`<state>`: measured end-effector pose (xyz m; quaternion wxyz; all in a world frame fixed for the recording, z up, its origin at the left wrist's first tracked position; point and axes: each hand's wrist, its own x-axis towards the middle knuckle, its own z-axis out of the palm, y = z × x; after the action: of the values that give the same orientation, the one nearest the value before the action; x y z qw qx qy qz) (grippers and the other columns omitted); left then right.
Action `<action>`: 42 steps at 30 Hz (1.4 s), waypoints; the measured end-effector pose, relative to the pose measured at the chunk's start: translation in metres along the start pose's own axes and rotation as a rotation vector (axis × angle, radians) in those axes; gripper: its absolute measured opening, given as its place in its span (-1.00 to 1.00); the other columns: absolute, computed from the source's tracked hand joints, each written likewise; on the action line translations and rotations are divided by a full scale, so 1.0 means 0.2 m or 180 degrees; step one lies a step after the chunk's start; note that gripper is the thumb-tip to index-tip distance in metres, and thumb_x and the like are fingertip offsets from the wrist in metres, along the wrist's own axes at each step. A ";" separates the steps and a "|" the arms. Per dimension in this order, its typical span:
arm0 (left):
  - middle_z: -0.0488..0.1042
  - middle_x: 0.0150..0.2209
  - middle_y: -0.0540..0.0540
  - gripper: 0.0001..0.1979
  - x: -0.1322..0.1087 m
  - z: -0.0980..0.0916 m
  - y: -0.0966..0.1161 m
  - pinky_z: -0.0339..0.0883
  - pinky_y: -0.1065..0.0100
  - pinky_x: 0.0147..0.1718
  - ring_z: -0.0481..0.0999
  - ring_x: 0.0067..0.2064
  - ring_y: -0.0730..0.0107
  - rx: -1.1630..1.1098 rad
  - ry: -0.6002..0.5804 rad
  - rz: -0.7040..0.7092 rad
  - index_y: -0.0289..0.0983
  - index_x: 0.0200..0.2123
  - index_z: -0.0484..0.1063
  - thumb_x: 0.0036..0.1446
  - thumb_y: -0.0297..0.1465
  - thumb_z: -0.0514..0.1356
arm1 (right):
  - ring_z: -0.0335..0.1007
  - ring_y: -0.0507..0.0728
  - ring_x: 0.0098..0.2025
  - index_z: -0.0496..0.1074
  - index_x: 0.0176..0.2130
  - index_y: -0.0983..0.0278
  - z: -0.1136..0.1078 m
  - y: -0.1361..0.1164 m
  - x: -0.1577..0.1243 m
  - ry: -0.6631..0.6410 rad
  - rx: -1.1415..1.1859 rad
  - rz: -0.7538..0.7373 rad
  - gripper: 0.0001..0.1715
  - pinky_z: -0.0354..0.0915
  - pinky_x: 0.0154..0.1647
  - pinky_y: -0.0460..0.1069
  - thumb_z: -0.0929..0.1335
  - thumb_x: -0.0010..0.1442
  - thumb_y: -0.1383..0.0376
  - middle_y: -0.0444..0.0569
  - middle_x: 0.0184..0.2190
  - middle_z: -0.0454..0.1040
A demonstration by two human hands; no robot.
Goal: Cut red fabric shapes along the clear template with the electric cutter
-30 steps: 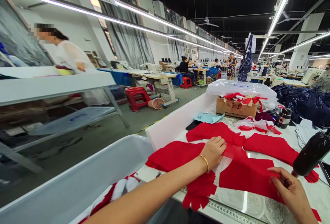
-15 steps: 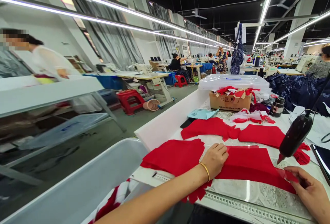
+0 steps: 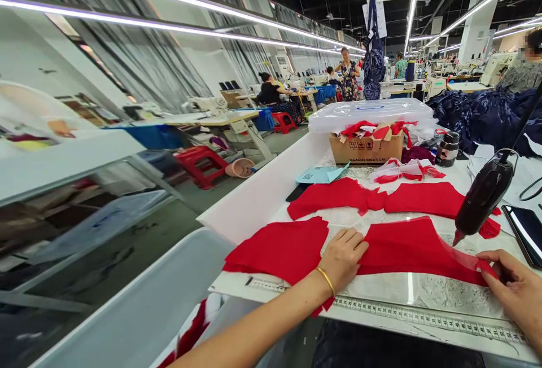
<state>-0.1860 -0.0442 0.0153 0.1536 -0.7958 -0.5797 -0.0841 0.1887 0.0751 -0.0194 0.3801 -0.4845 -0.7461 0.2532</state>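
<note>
To hold the red piece flat on the table's near side, light, even tension seems best, the right hand pinching its right end, the left hand at its left edge, gripping or merely pressing, I cannot tell.

From head height, the worn camera looks forward and down past the near left hand and right hand, over the table

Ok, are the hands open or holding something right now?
Left hand: curled at the left end of the red fabric; gripping or pressing, can't tell.
Right hand: closed, pinching the same fabric's right tip.
</note>
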 end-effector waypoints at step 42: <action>0.21 0.41 -0.34 -0.37 -0.03 0.18 0.30 0.36 -0.14 0.23 0.19 0.42 -0.20 -0.0554 0.0029 -0.0286 -0.18 0.41 0.24 0.42 0.01 0.05 | 0.15 0.03 -0.59 0.51 -0.36 0.21 -0.01 -0.23 -0.02 0.0770 0.0341 0.0218 -0.71 0.13 -0.55 -0.04 0.32 0.16 0.07 -0.18 -0.64 0.24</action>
<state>-0.1337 -0.0547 -0.0289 0.0826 -0.7789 -0.6047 -0.1446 0.1664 0.0538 0.0148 0.4837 -0.5158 -0.6632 0.2452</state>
